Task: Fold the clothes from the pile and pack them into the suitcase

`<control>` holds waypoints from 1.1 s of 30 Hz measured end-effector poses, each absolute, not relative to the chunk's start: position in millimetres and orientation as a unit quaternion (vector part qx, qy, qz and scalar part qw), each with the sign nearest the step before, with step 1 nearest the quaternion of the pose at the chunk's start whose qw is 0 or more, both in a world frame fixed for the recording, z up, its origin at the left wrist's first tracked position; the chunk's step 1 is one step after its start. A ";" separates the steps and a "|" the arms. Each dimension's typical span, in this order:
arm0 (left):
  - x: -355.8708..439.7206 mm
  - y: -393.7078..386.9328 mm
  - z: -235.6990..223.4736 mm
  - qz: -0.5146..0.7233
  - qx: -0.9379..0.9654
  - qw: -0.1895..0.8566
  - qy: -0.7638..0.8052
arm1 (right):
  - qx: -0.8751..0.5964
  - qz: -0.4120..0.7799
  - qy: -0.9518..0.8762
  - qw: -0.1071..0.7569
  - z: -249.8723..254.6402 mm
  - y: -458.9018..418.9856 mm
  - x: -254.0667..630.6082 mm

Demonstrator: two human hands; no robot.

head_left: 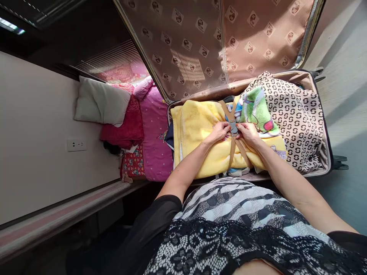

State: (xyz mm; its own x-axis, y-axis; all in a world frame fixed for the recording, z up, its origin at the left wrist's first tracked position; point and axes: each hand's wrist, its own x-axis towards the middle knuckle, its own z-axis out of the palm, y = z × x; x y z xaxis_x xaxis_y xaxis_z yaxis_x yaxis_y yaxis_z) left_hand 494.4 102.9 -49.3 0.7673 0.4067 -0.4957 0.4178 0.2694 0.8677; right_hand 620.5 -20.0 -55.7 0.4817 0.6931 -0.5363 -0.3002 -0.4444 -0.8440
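An open suitcase lies in front of me, packed with cloth. Tan straps cross over a folded yellow towel and meet at a grey buckle. At the buckle's left edge, my left hand is closed with fingertips pinching it. My right hand grips the buckle from the right side, thumb and fingers pressed together. Just above my right hand lies a green printed towel. A cream cloth with a dark pattern fills the suitcase's right end.
The suitcase lid stands raised behind, with a printed lining. To the left are a pink bedsheet, a pale pillow and a red cloth. A wall socket is on the white wall. Suitcase wheels stick out right.
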 end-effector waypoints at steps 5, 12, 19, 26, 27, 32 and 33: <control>496.0 106.5 -49.1 -0.001 0.584 0.736 0.342 | -0.750 0.435 -0.135 0.479 -47.8 -13.9 617.4; 505.0 104.5 -42.8 -0.025 0.716 0.589 0.374 | -0.739 0.424 -0.163 0.498 -46.7 -10.8 615.6; 513.3 80.1 -17.3 -0.052 0.834 0.344 0.428 | -0.829 0.320 -0.295 0.351 -39.1 -14.2 612.2; 452.0 51.4 26.6 0.020 0.951 0.100 0.291 | -0.807 -0.040 -0.559 0.184 8.2 -50.0 621.6; 437.9 56.2 28.7 0.018 0.951 0.087 0.296 | -0.808 -0.055 -0.562 0.168 12.0 -50.3 628.0; 362.3 83.7 -10.6 -0.056 0.914 0.107 0.388 | -0.843 -0.012 -0.529 0.098 -15.4 -36.6 672.8; 350.2 84.9 -25.1 -0.071 0.904 0.119 0.404 | -0.857 0.000 -0.508 0.088 -26.4 -35.1 680.8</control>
State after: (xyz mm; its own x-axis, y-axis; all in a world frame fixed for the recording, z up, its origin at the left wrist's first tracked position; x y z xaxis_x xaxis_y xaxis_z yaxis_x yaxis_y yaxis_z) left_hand 350.2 84.9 -25.1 0.6637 0.7135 -0.2247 0.7473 -0.6454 0.1580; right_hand 680.8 -35.1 -26.4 0.4839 0.8706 0.0888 0.8705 -0.4684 -0.1512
